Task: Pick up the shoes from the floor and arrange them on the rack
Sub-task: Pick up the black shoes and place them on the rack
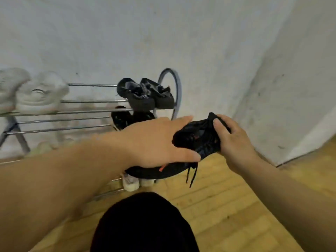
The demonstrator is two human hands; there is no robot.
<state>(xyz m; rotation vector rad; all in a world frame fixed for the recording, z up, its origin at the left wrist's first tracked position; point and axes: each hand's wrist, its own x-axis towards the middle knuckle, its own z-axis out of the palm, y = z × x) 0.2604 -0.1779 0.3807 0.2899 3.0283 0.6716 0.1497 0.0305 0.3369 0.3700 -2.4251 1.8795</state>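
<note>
Two hands clamped the black shoes (pixel 198 140) at centre frame, the left hand (pixel 154 140) wrapped round the front, the right hand (pixel 234 140) pinching the heel collar. They looked light, soft and floppy, so heel and sole seemed the surest holds. Beyond, the rack (pixel 81 112) stood at left.

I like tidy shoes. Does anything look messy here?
A little. The black shoe gripped by the left hand and right hand has laces dangling loose below it. Nothing else stands out.
</note>
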